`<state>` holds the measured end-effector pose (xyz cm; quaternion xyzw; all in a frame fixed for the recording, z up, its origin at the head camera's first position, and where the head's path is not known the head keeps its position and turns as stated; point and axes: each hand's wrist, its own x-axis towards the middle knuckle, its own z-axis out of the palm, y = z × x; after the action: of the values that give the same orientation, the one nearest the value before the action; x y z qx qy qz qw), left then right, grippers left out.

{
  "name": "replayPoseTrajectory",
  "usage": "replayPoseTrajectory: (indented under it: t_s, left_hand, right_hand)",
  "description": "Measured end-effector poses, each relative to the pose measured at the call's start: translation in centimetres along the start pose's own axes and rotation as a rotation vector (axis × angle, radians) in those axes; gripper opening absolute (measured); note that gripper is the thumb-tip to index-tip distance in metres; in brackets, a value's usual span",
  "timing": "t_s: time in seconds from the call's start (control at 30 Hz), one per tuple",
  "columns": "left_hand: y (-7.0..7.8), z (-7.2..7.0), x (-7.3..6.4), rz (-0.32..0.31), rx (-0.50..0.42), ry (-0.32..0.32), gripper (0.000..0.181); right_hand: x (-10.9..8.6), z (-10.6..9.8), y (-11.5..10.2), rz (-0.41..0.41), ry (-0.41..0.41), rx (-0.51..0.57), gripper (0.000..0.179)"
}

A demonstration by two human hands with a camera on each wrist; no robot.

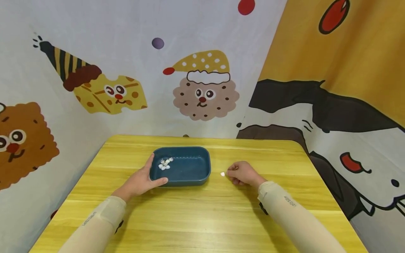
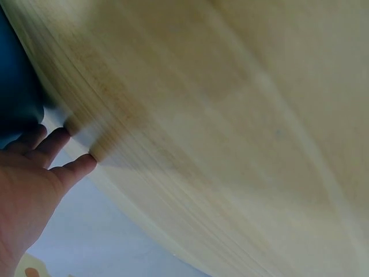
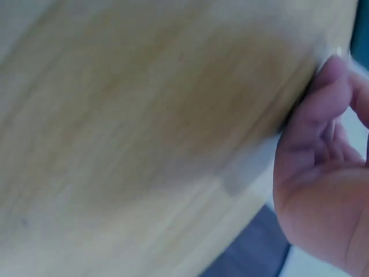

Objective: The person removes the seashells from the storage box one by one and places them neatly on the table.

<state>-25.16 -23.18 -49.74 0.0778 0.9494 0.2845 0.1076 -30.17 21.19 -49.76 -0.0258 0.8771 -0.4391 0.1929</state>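
Observation:
A dark blue rectangular dish (image 1: 186,182) sits on the wooden table, with several small white pieces (image 1: 163,165) clustered at its left end. My left hand (image 1: 140,179) rests against the dish's near left corner, thumb along the near rim and a finger up the left side. In the left wrist view, the other fingers (image 2: 78,168) are spread and fairly straight, close to the tabletop. To the right of the dish, my right hand (image 1: 243,174) pinches one small white piece (image 1: 223,174) at its fingertips, low over the table. Only a tip of that piece shows in the right wrist view.
The light wooden table (image 1: 196,218) has rounded far corners. Behind it and at both sides hangs a cloth (image 1: 126,21) printed with cartoon figures. Both forearms wear pale sleeves (image 1: 294,214) and reach in from the near side.

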Motion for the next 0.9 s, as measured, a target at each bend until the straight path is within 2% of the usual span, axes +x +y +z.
replayPoseTrajectory:
  t_s: [0.13,0.2,0.27,0.4,0.53,0.9]
  left_hand:
    - [0.0,-0.1,-0.1,-0.004,-0.007,0.007,0.131]
    - [0.0,-0.1,-0.1,-0.004,-0.003,0.004,0.131]
    - [-0.1,0.0,-0.1,-0.004,-0.003,0.001,0.131]
    - [-0.1,0.1,0.0,-0.003,-0.007,0.0,0.131]
    - [-0.2,0.2,0.1,-0.002,-0.006,0.003,0.131]
    - [-0.2,0.2,0.0,0.004,-0.005,0.008,0.13]
  right_hand:
    - [-0.3,1.4,-0.8,-0.111,0.125,-0.305,0.033]
    - [-0.3,1.9,-0.9,-0.131,0.178,-0.405,0.031]
    - [-0.3,2.3,-0.9,-0.138,0.216,-0.455,0.027]
    - [-0.2,2.7,-0.7,-0.165,0.242,-0.468,0.017]
    - [-0.1,2.7,-0.5,-0.185,0.225,-0.458,0.01]
    - [0.3,2.5,-0.2,-0.208,0.194,-0.398,0.009]
